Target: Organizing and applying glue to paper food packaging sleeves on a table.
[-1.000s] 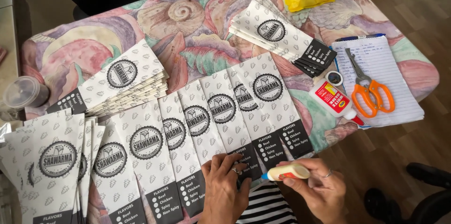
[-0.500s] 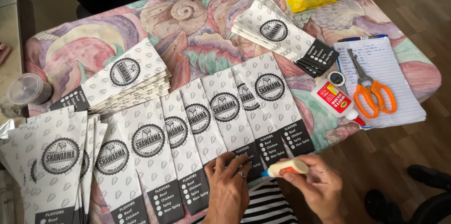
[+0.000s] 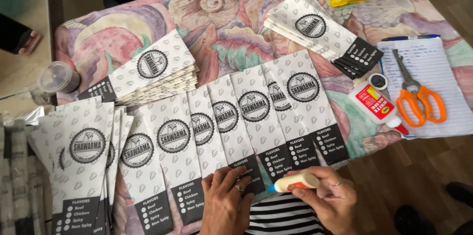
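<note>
My right hand (image 3: 331,200) grips a glue stick (image 3: 297,182) at the near edge; my left hand (image 3: 224,205) presses flat on fanned paper sleeves (image 3: 236,121). Scissors (image 3: 418,98) and a glue bottle (image 3: 377,107) lie to the right.

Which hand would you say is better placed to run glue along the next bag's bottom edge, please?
Probably the right hand: it already holds the glue stick, tip toward the bag row. The left hand lies flat on a bag's dark end, steadying it.
</note>
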